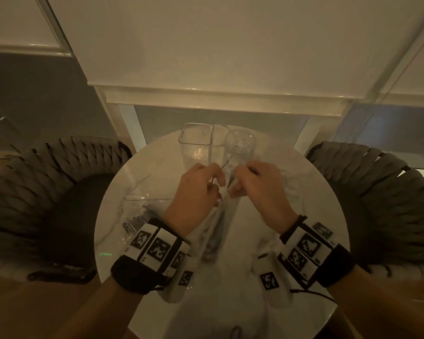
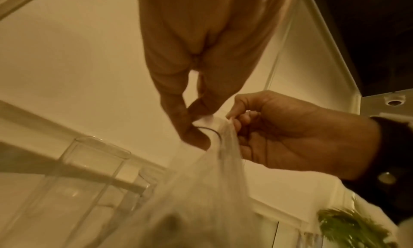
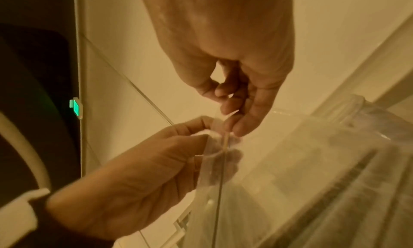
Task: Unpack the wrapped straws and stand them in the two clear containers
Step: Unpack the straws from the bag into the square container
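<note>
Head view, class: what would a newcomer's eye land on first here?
Both hands, the left hand and right hand, pinch the top of a clear plastic bag over the middle of the round white table. Just beyond them stand a square container and a round container, both without straws.

Left hand (image 1: 196,189) and right hand (image 1: 256,185) raised close together, fingers (image 2: 192,108) curled, pinching

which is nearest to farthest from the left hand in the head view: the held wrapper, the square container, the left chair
1. Wrapper: pinched at its top by the left hand, with the right hand on the other side.
2. Square container: just beyond the hand, at the table's far side.
3. Left chair: off the table, far left.
</note>
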Motion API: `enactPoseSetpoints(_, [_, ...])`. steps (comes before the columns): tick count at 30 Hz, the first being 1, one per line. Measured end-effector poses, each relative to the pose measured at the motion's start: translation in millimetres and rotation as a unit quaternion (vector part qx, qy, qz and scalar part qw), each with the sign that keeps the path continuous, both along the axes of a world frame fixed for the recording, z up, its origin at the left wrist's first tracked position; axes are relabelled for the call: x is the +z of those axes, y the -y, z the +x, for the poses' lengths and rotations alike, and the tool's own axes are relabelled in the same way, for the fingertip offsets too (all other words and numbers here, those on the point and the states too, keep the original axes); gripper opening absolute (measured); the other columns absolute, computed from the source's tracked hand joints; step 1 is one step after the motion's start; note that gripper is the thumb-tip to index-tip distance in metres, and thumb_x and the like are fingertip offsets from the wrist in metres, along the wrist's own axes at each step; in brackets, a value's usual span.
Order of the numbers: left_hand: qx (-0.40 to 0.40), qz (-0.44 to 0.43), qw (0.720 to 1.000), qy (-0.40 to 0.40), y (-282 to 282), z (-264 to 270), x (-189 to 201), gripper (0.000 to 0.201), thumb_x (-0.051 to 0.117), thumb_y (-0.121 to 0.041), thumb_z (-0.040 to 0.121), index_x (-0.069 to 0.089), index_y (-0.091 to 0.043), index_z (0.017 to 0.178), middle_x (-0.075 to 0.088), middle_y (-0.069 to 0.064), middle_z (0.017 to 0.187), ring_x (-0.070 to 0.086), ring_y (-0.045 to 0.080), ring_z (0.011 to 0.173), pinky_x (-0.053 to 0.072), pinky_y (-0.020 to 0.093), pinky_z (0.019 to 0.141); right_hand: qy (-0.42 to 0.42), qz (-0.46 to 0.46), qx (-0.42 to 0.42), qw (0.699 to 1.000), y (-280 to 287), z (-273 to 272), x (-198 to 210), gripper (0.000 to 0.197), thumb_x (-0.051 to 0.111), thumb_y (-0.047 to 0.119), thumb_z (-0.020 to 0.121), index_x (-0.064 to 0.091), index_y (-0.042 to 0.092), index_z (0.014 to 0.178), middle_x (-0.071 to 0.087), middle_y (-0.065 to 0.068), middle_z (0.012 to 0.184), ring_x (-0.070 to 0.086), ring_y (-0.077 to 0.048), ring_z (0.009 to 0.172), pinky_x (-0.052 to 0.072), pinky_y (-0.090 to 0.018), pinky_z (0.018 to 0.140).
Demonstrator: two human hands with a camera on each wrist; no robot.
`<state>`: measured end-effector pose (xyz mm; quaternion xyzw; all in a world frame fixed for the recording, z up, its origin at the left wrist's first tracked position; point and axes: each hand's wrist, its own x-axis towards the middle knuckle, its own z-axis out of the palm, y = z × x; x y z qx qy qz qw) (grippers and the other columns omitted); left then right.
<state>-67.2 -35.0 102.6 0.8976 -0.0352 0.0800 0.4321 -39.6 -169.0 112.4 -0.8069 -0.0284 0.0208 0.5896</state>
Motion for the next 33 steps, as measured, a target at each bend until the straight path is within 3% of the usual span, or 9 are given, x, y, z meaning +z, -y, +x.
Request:
enactPoseSetpoints(4, [0.059,-0.033,0.997,-0.029,-0.5,6.8,-5.1,0.022,0.049,-0.014,0.090,0.071,-0.013,0.090,0.072,0.002,0.082,0.069,0.016,0.077,0.054,0.035,0.081,-0.093,0.004,0.022,0.995,-7.8,-0.1,-7.5,0.043,0.066,0.043,0.081,0.051,0.012,0.105,0.064,-0.001,0.083,0.068,-0.016,0.072,0.059,-0.032,0.060])
enactPoseSetpoints(8, [0.089,-0.104,0.990,-0.021,-1.0,7.0,-14.0,0.027,0.072,-0.023,0.077,0.067,-0.023,0.104,0.067,-0.010,0.104,0.065,0.005,0.083,0.051,0.017,0.072,-0.168,0.147,0.081,0.971,-1.9,4.0,-16.0,0.032,0.067,0.021,0.084,0.055,0.001,0.105,0.064,-0.009,0.077,0.063,-0.013,0.059,0.054,-0.023,0.054])
enactPoseSetpoints(11, [0.056,-0.022,0.998,0.025,-14.2,-1.0,-20.0,0.039,0.069,0.000,0.073,0.065,-0.018,0.107,0.062,-0.002,0.112,0.059,0.013,0.079,0.045,0.010,0.069,-0.057,-0.028,0.052,0.997,13.8,7.0,-17.3,0.010,0.065,0.005,0.081,0.058,0.000,0.087,0.061,-0.007,0.062,0.057,-0.012,0.049,0.047,-0.013,0.046])
enactPoseSetpoints(16, [0.032,0.273,0.961,0.003,-71.0,-5.5,-23.4,0.060,0.051,0.013,0.076,0.058,-0.020,0.126,0.049,0.006,0.126,0.042,0.020,0.092,0.038,0.025,0.075,0.104,-0.293,-0.030,0.950,47.6,27.2,-13.3,0.013,0.066,0.011,0.077,0.053,0.011,0.080,0.052,0.004,0.060,0.054,-0.015,0.057,0.035,-0.011,0.044])
enactPoseSetpoints(22, [-0.001,0.079,0.993,-0.085,-45.0,6.0,-19.4,0.065,0.059,0.000,0.080,0.041,-0.015,0.141,0.047,0.003,0.127,0.047,0.014,0.088,0.039,0.022,0.083,-0.069,-0.270,0.195,0.940,14.2,14.9,-35.2,0.067,0.068,0.013,0.079,0.031,0.017,0.134,0.057,-0.006,0.085,0.052,-0.010,0.053,0.043,-0.011,0.040])
enactPoseSetpoints(25, [0.043,0.175,0.981,-0.077,-81.6,5.0,-15.5,0.053,0.057,0.006,0.077,0.059,-0.016,0.125,0.049,0.006,0.123,0.051,0.021,0.110,0.031,0.020,0.092,-0.154,-0.322,0.160,0.920,42.6,25.5,-27.9,0.047,0.062,0.000,0.077,0.049,0.009,0.122,0.057,-0.013,0.084,0.049,-0.015,0.049,0.043,-0.019,0.037])
enactPoseSetpoints(28, [0.023,0.213,0.969,-0.122,-100.8,-2.2,6.6,0.041,0.053,0.004,0.079,0.071,-0.021,0.106,0.059,0.003,0.114,0.059,0.016,0.093,0.039,0.019,0.080,-0.206,-0.322,0.199,0.902,62.2,39.9,8.4,0.025,0.060,-0.002,0.079,0.061,0.010,0.101,0.055,-0.008,0.062,0.047,-0.014,0.048,0.041,-0.018,0.039])
enactPoseSetpoints(31, [0.068,0.131,0.974,-0.169,-98.8,12.1,28.5,0.035,0.047,-0.003,0.086,0.072,-0.017,0.105,0.065,0.001,0.090,0.053,0.004,0.053,0.051,0.022,0.058,-0.206,-0.258,0.187,0.925,61.1,55.3,33.6,0.012,0.057,0.010,0.089,0.063,0.002,0.096,0.056,-0.007,0.063,0.048,-0.013,0.050,0.041,-0.017,0.040])
enactPoseSetpoints(33, [0.104,0.033,0.968,-0.225,-90.9,27.4,24.0,0.021,0.053,-0.011,0.089,0.069,-0.006,0.102,0.063,0.005,0.087,0.060,0.010,0.068,0.057,0.027,0.064,-0.245,-0.195,0.146,0.938,53.8,62.5,25.8,0.020,0.056,0.017,0.091,0.058,0.001,0.104,0.058,-0.010,0.074,0.055,-0.016,0.057,0.048,-0.020,0.042])
